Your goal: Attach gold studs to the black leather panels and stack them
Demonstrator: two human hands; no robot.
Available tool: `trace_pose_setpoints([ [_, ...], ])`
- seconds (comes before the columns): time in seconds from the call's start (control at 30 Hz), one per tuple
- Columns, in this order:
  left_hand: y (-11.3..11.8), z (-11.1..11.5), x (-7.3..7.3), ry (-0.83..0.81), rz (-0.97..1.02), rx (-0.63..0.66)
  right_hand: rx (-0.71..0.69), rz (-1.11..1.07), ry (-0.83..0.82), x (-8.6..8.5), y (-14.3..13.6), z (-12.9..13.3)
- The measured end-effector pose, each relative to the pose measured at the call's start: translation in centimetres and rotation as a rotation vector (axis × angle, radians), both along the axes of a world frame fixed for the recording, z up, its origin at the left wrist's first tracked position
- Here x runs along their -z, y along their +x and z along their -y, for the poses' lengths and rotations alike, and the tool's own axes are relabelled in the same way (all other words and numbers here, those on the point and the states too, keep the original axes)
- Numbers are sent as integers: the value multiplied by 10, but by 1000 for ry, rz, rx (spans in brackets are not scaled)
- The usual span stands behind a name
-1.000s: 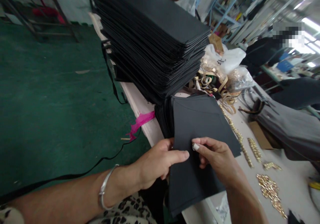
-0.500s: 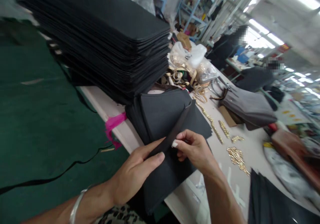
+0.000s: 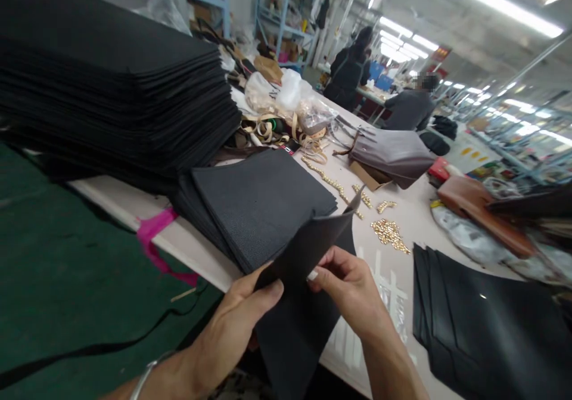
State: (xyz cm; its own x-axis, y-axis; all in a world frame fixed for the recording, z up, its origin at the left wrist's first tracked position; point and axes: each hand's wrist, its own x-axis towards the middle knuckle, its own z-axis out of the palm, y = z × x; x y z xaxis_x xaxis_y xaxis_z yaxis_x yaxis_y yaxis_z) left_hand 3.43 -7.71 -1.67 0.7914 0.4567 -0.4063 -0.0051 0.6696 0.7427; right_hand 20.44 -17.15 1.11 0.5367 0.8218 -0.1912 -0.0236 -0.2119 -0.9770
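Note:
My left hand [image 3: 235, 325] grips a folded black leather-like panel [image 3: 304, 248], thumb on the near face and fingers behind it. One flap of the panel stands up, while the rest hangs down past the table edge. Close to the fold, my right hand [image 3: 353, 290] is closed in a pinch; a small white spot shows at its thumb tip, and whatever the fingers hold is too small to make out. Beyond both hands lies a pile of similar black panels [image 3: 263, 197]. Small gold metal pieces [image 3: 388, 235] lie in a heap to the right, with rows of them farther back.
A tall stack of black sheets [image 3: 134, 108] fills the left of the table [image 3: 116, 200]. More black panels [image 3: 487, 322] lie at the right, near a brown leather bag [image 3: 485, 215] and a grey bag [image 3: 393, 152]. A pink strip [image 3: 154, 230] hangs off the edge. Two people work farther back.
The view has swung right, bringing more of the right-hand panels into sight. The held panel's flap now stands wider and more upright. Both hands keep their hold near the fold.

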Motion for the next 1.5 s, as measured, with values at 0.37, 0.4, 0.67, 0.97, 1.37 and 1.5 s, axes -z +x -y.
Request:
trace_pose_setpoints([
  [0.37,24,37,-28,51,59,110,223,443,66,1,-13,65],
  [0.4,28,38,-30,13,60,109,227,466,55,0,-14,69],
  [0.67,35,42,-21,-179,-66,139,196,112,30,2,-6,84],
  [0.97,34,35,-9,-220,-63,154,194,89,21,8,-4,83],
  [1.37,25,30,-9,-73,-45,267,138,255,16,8,-6,85],
  [1.5,25,28,-16,-40,-53,348,175,224,72,10,-6,81],
])
